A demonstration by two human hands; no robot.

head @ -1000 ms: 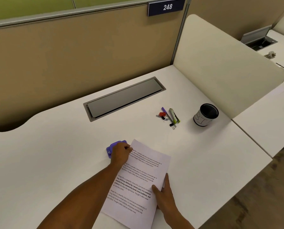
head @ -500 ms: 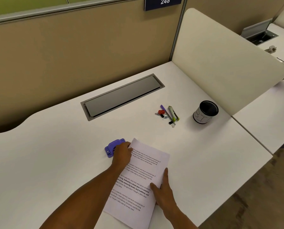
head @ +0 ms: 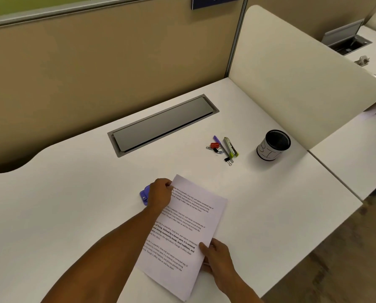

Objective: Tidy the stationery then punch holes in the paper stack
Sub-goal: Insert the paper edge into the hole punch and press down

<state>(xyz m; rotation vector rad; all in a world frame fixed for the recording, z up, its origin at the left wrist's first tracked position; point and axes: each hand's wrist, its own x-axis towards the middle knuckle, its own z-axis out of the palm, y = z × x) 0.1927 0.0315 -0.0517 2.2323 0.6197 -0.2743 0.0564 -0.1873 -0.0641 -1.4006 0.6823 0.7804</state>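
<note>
A stack of printed paper [head: 189,228] lies on the white desk [head: 73,204] in front of me. My left hand [head: 160,194] covers most of a purple hole punch [head: 144,194] at the stack's upper left edge, fingers curled over it. My right hand [head: 217,256] pinches the stack's lower right edge, thumb on top. Farther right lie loose stationery: a purple pen [head: 220,145], a green-tipped utility knife [head: 231,147], a red clip [head: 214,145], paper clips and a black binder clip [head: 227,160]. A black mesh pen cup [head: 273,147] with a white label stands beyond them.
A grey cable hatch [head: 163,125] is set into the desk at the back. A cream divider panel [head: 296,75] walls off the right side. Beyond it is a neighbouring desk [head: 357,149] with another person's hand at its edge. The desk's front right edge drops to the floor.
My left hand has slid further over the purple punch, hiding more of it. The paper stack and my right hand have barely shifted.
</note>
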